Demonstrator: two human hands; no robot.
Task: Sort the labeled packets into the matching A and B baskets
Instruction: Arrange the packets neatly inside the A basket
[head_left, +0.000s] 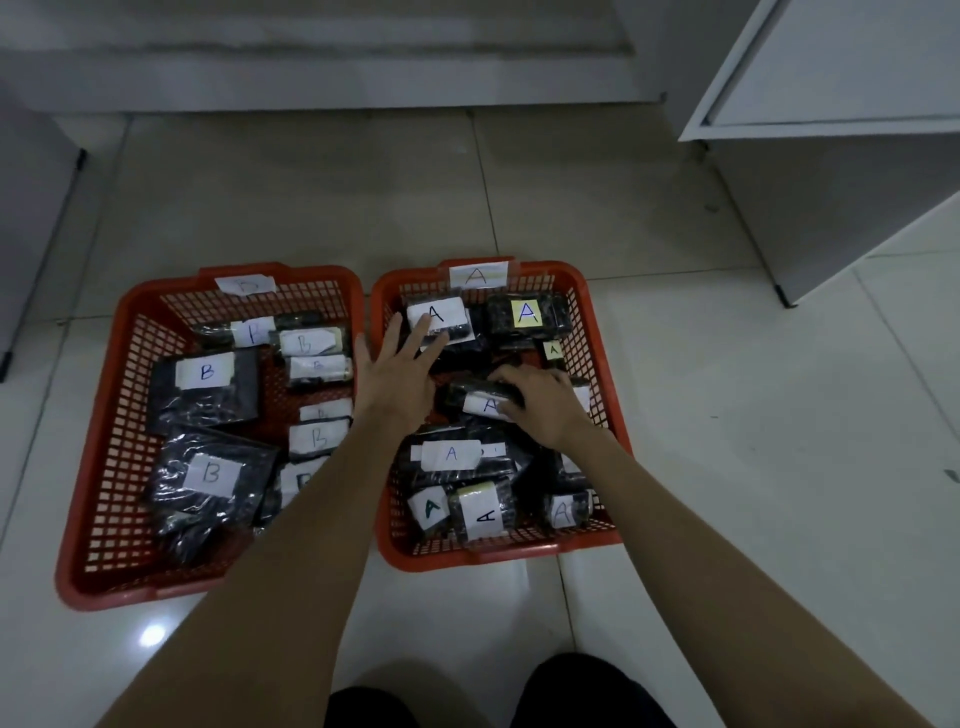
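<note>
On a tiled floor (701, 415), sorting appears nearly done: no loose packets are seen outside the baskets. In the A basket (597, 322), an A-labelled packet (483, 397) is gripped by the right hand (545, 410); the left hand (397, 374) is held above with fingers spread. B packets fill the B basket (130, 332).
</note>
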